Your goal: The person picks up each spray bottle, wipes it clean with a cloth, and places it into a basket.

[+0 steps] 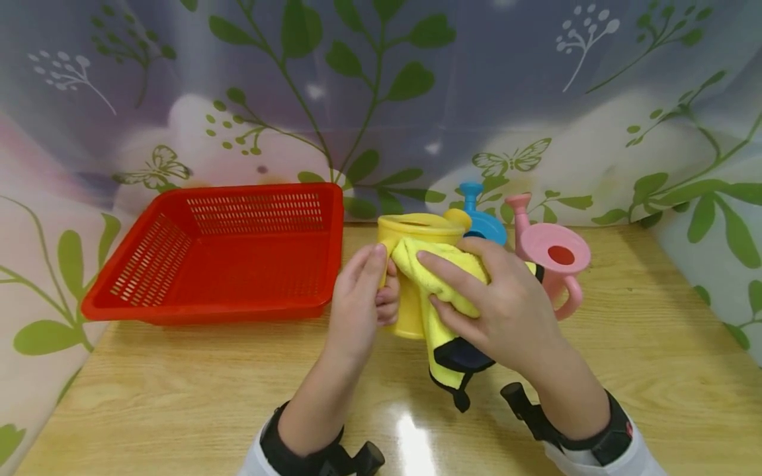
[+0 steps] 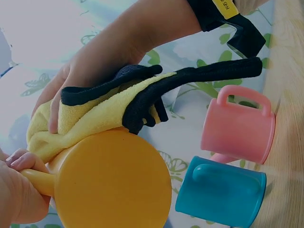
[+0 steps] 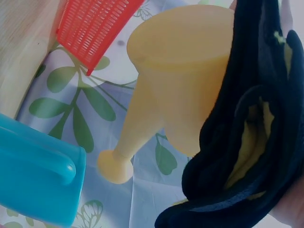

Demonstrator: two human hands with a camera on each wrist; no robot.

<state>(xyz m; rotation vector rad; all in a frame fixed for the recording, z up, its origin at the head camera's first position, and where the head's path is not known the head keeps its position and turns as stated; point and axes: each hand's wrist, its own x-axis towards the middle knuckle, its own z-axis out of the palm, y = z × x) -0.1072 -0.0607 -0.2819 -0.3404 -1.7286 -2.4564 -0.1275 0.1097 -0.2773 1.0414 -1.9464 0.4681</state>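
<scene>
A yellow toy watering can (image 1: 409, 320) is held up over the table by my left hand (image 1: 357, 301), whose fingers curl round its handle (image 2: 40, 182). My right hand (image 1: 512, 307) grips a bunched yellow towel (image 1: 440, 264) with a dark back and black edging, and presses it on the can's upper side. One end of the towel hangs below the hand. In the left wrist view the can's round base (image 2: 114, 183) faces the camera. The right wrist view shows the can's spout (image 3: 137, 123), while the dark side of the towel (image 3: 218, 190) covers part of the body.
A red plastic basket (image 1: 238, 307) with slotted walls stands on the left of the wooden table (image 1: 208, 396). Behind and right of the hands are a blue watering can (image 1: 488, 227) and a pink one (image 1: 544, 241). A leaf-patterned cloth (image 1: 381, 132) hangs behind.
</scene>
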